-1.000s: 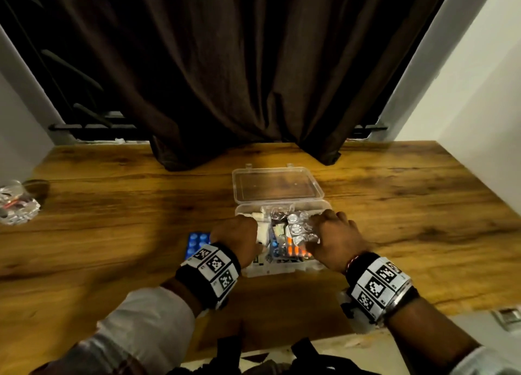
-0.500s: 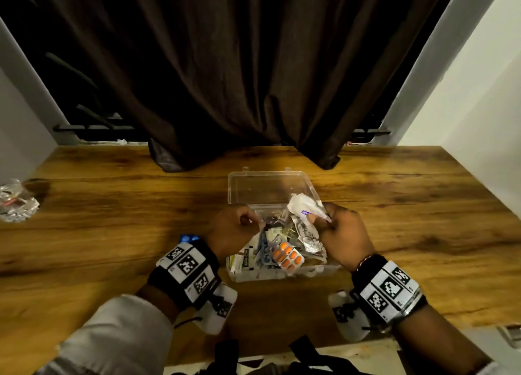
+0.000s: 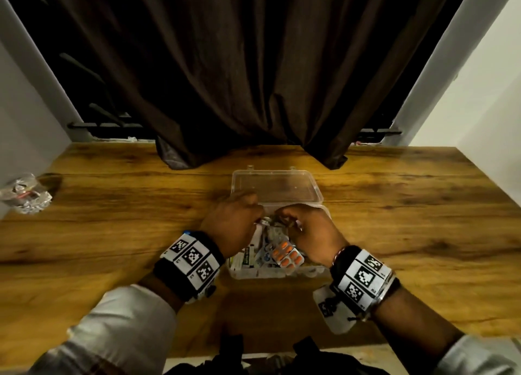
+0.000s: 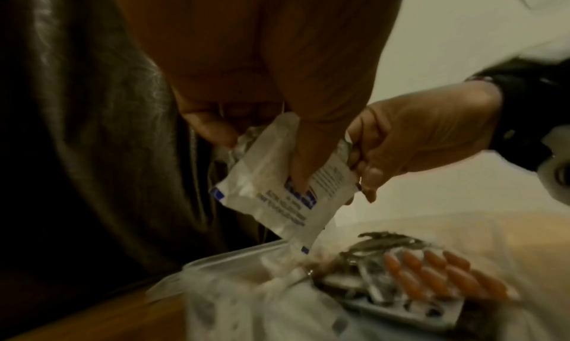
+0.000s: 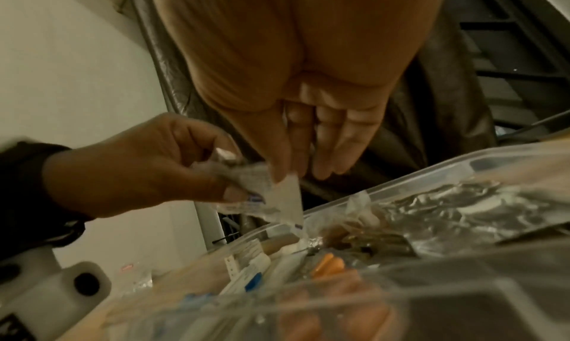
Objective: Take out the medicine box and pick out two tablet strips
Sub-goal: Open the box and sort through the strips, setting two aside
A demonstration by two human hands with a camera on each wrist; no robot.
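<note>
The clear plastic medicine box (image 3: 270,274) stands open on the wooden table, its lid (image 3: 276,187) flipped back. It is packed with foil strips and packets, and an orange tablet strip (image 3: 287,256) (image 4: 431,280) lies on top. My left hand (image 3: 234,222) and right hand (image 3: 307,228) meet over the far half of the box. Between them is a white sachet (image 4: 277,195) (image 5: 287,200) with blue print. My left thumb and fingers pinch it, and my right thumb and fingers pinch its other edge just above the box contents.
A dark curtain (image 3: 253,78) hangs down to the table's far edge right behind the lid. A crumpled clear wrapper (image 3: 25,194) lies at the far left of the table (image 3: 112,219). A blue edge (image 3: 187,233) peeks out by my left wrist. Walls close in on both sides.
Both hands were down in the box. The right hand lifted out the white sachet, and the left hand has now come over and taken hold of it too.
</note>
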